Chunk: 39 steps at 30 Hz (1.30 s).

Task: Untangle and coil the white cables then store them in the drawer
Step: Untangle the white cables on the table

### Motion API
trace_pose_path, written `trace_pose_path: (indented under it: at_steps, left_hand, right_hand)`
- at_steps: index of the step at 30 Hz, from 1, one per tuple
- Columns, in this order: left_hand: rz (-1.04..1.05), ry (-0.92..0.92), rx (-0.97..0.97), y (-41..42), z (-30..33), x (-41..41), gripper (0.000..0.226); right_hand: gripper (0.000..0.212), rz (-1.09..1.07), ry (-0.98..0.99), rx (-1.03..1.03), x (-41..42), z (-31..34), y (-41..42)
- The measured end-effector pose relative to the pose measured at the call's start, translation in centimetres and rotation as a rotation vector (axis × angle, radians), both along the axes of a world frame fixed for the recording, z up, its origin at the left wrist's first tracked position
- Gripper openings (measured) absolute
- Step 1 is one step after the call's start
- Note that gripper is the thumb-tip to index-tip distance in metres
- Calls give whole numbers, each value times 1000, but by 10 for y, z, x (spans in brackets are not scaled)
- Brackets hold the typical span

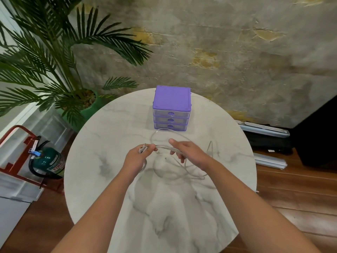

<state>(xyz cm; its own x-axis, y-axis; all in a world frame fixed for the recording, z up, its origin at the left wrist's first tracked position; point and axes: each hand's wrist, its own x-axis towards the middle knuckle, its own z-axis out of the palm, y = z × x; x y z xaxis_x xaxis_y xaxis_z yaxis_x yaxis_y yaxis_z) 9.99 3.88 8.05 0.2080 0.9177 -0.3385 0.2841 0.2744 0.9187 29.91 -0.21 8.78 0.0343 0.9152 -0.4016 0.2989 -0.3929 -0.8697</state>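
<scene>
Both my hands hold the white cables [165, 148] above the middle of the round marble table [109, 136]. My left hand [138, 156] pinches a bunch of plug ends with strands hanging below it. My right hand [187, 152] grips the strands a little to the right, thumb on top. Loose loops arc up toward the drawers and trail down to the right onto the table. The purple drawer unit [172, 108] stands at the table's far edge, all three clear drawers closed.
A potted palm [54, 70] in a green pot stands at the back left. A green fire extinguisher [49, 161] in a red stand sits on the floor left. Grey rails and a black bag [268, 141] lie on the wooden floor right.
</scene>
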Motion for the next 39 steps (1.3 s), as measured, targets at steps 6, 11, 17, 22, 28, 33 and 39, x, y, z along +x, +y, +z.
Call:
trace_pose_path:
  at_steps: [6, 11, 17, 22, 28, 33, 39]
  left_hand:
    - [189, 16, 42, 11, 3, -6, 23]
    - [287, 20, 35, 17, 2, -18, 25]
    - [333, 25, 24, 14, -3, -21, 28]
    - [370, 34, 19, 20, -1, -26, 30]
    - [445, 6, 16, 28, 2, -32, 33]
    - [417, 91, 12, 29, -6, -27, 41]
    - [152, 98, -87, 15, -13, 1, 37]
  right_hand:
    - [22, 82, -286, -77, 30, -8, 0]
    - [13, 42, -313, -220, 51, -21, -12]
    - [11, -47, -254, -124, 46, -21, -9]
    - [28, -298, 126, 117, 42, 9, -9]
    - [64, -151, -489, -126, 54, -14, -23]
    - [51, -211, -276, -144, 47, -23, -23]
    - [29, -179, -59, -23, 22, -14, -11]
